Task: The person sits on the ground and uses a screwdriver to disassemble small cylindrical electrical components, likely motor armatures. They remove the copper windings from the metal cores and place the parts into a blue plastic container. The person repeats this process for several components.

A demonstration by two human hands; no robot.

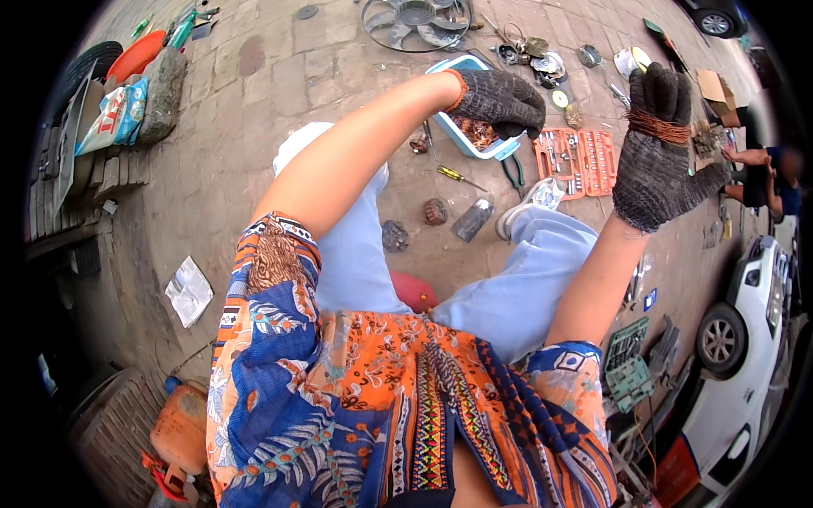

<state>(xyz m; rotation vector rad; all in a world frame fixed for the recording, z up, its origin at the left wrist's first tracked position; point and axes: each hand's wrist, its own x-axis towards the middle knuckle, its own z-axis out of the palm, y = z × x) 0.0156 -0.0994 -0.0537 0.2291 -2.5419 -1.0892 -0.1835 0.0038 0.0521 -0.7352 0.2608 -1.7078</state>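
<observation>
Both my hands wear dark grey knitted gloves. My left hand [500,100] hangs over a light-blue plastic basin [484,154], its fingers bent and pressed together; whatever they may hold is hidden. Copper wire scraps [476,132] lie in the basin. My right hand [665,165] is raised to the right, palm toward me, fingers stretched out and thumb apart. Around those fingers runs a coil of thin copper wire [659,127]. Between my feet are a yellow-handled screwdriver [457,177], a round copper-wound motor part [435,211] and a dark rectangular block [472,220].
An orange socket set case [576,162] lies unfolded beyond my right shoe, with dark-handled pliers [514,172] beside it. A fan [417,24] is at the far side. A green tool case [628,354] and a white car [745,322] stand right. Another person [775,173] sits far right.
</observation>
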